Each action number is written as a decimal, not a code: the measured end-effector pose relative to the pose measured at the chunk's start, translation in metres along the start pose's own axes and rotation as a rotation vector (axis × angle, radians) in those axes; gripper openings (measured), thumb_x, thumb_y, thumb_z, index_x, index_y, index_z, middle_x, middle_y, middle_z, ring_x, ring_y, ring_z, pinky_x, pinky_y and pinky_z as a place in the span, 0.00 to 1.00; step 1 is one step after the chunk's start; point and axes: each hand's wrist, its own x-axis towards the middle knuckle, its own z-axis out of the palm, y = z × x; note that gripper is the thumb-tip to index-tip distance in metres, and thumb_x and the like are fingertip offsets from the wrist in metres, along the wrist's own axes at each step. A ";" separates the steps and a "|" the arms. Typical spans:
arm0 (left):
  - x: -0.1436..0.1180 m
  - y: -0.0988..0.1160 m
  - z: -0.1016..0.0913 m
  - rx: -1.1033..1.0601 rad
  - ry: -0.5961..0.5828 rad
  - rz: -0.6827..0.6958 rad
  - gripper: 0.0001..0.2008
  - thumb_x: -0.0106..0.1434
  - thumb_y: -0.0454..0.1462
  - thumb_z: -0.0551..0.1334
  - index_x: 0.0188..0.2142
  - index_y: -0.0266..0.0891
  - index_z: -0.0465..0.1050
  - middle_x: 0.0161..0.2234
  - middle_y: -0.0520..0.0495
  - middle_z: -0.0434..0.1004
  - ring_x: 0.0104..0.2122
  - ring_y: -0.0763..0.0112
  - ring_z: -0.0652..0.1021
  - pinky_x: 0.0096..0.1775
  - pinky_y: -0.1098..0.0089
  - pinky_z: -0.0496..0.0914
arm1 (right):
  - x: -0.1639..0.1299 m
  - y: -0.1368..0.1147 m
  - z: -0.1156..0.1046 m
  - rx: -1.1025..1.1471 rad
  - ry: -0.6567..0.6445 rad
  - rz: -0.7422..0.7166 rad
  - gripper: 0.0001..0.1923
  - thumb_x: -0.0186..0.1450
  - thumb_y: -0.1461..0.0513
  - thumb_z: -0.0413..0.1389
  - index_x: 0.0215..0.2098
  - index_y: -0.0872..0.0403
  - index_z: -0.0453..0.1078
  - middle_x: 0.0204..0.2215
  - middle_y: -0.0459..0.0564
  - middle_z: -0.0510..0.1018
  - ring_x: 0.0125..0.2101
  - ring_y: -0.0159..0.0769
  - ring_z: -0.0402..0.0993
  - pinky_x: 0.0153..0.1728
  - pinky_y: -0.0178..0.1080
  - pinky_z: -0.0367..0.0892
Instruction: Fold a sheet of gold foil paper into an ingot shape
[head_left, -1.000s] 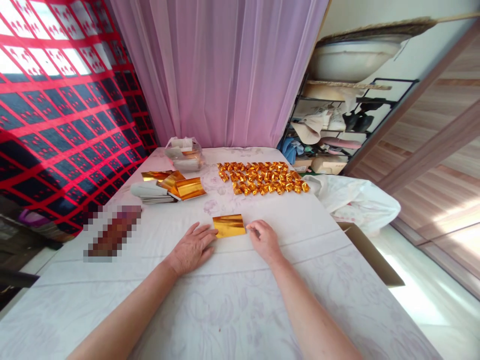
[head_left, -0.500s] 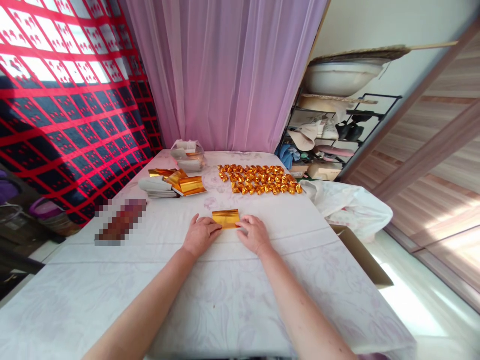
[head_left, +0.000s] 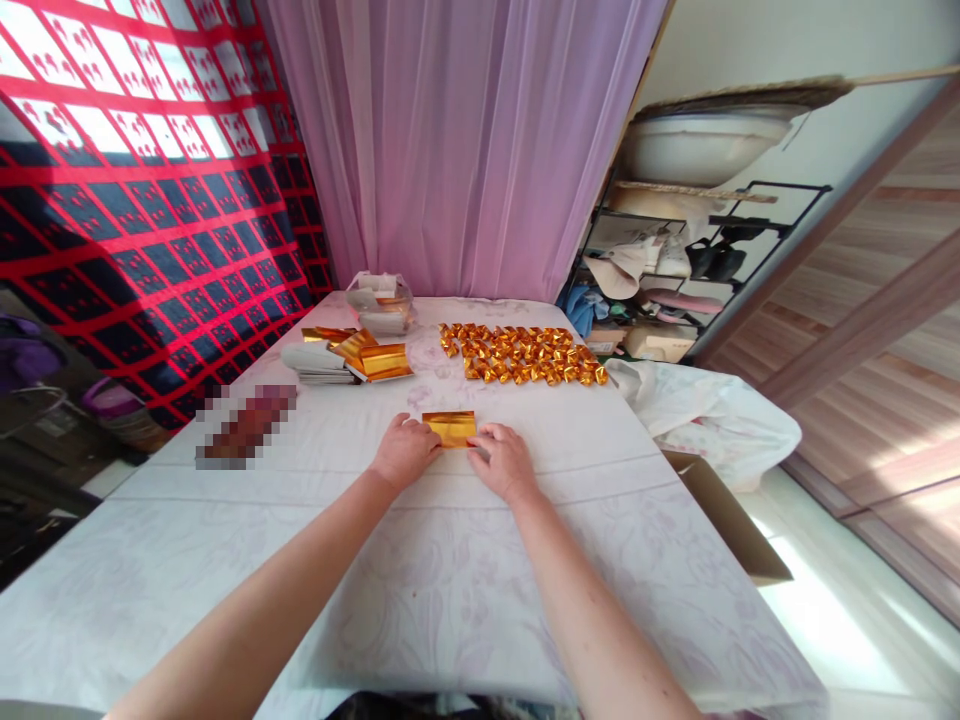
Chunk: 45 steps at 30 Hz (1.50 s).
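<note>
A sheet of gold foil paper [head_left: 450,429] lies on the cloth-covered table between my hands. My left hand [head_left: 407,452] pinches its lower left corner, thumb hidden under the curled fingers. At the lower right corner, my right hand [head_left: 504,458] holds the edge between thumb and fingertips. Beyond my left hand are a stack of grey-white paper sheets [head_left: 319,364] and several loose gold foil sheets [head_left: 386,361]. Many small folded gold foil pieces [head_left: 525,355] stand in rows farther back on the right.
A clear plastic bag [head_left: 381,303] with paper stacks stands at the table's back left. A blurred-out item [head_left: 251,430] lies on the left. Past the right edge are a white plastic bag [head_left: 727,415], a cardboard box [head_left: 724,515] and a shoe rack [head_left: 675,260].
The upper part of the gold foil sheet looks flatter than before. My hands stay at its lower corners, with slight finger movement. The whole view has shifted a little.
</note>
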 end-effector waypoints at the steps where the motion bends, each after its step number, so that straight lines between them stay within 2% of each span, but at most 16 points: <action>1: 0.000 0.001 -0.001 0.010 0.000 0.003 0.13 0.67 0.39 0.56 0.31 0.42 0.79 0.32 0.43 0.81 0.35 0.61 0.79 0.50 0.55 0.63 | 0.000 0.000 0.000 0.000 0.000 -0.001 0.12 0.63 0.61 0.59 0.44 0.48 0.79 0.47 0.52 0.76 0.48 0.43 0.71 0.50 0.44 0.65; 12: -0.003 -0.002 0.004 0.028 0.019 0.055 0.14 0.69 0.37 0.54 0.33 0.41 0.78 0.31 0.44 0.80 0.35 0.62 0.79 0.50 0.56 0.64 | 0.000 -0.002 -0.003 0.014 -0.017 0.022 0.10 0.64 0.61 0.59 0.43 0.47 0.78 0.46 0.50 0.76 0.48 0.41 0.70 0.49 0.42 0.64; 21: -0.012 -0.004 0.015 -0.045 0.078 0.021 0.12 0.70 0.35 0.54 0.35 0.42 0.76 0.32 0.46 0.80 0.35 0.64 0.78 0.54 0.55 0.64 | -0.001 -0.001 -0.005 0.055 -0.026 0.019 0.10 0.64 0.62 0.59 0.43 0.48 0.77 0.44 0.50 0.77 0.47 0.41 0.71 0.49 0.43 0.63; 24: -0.013 -0.005 0.015 -0.070 0.084 0.021 0.12 0.70 0.35 0.53 0.36 0.41 0.76 0.34 0.46 0.80 0.35 0.64 0.78 0.53 0.55 0.64 | -0.001 0.003 -0.003 0.063 -0.014 -0.007 0.09 0.65 0.63 0.58 0.43 0.48 0.78 0.43 0.49 0.77 0.45 0.40 0.71 0.45 0.41 0.64; 29: -0.015 -0.007 0.015 -0.092 0.183 0.047 0.12 0.70 0.34 0.53 0.38 0.41 0.76 0.35 0.47 0.81 0.34 0.65 0.78 0.50 0.57 0.68 | -0.001 0.009 0.001 0.078 0.046 -0.056 0.08 0.67 0.64 0.57 0.41 0.47 0.78 0.40 0.49 0.77 0.41 0.39 0.71 0.44 0.42 0.65; 32: -0.018 -0.009 0.015 -0.101 0.205 0.051 0.10 0.70 0.35 0.55 0.40 0.40 0.76 0.36 0.47 0.81 0.35 0.64 0.78 0.49 0.57 0.68 | -0.002 0.009 0.001 0.071 0.069 -0.063 0.08 0.67 0.63 0.57 0.40 0.47 0.78 0.40 0.49 0.77 0.41 0.40 0.71 0.44 0.42 0.66; 39: -0.021 -0.013 0.013 -0.171 0.185 0.006 0.10 0.70 0.37 0.56 0.41 0.40 0.77 0.38 0.47 0.81 0.37 0.63 0.78 0.49 0.56 0.68 | -0.002 -0.001 -0.006 0.067 0.045 -0.021 0.06 0.68 0.62 0.56 0.40 0.48 0.76 0.41 0.49 0.77 0.41 0.40 0.71 0.43 0.43 0.64; 43: -0.020 -0.013 0.013 -0.221 0.172 -0.018 0.10 0.70 0.38 0.57 0.40 0.40 0.78 0.37 0.46 0.81 0.37 0.63 0.77 0.46 0.59 0.69 | 0.003 -0.014 -0.006 0.036 0.044 0.078 0.04 0.65 0.59 0.59 0.36 0.51 0.73 0.38 0.50 0.77 0.40 0.41 0.70 0.41 0.43 0.61; 45: -0.020 -0.013 0.013 -0.238 0.169 -0.024 0.11 0.70 0.38 0.57 0.41 0.39 0.78 0.37 0.46 0.80 0.37 0.62 0.76 0.44 0.60 0.69 | 0.007 -0.022 -0.004 -0.003 0.048 0.150 0.07 0.63 0.57 0.61 0.34 0.51 0.72 0.38 0.50 0.76 0.39 0.42 0.69 0.40 0.44 0.60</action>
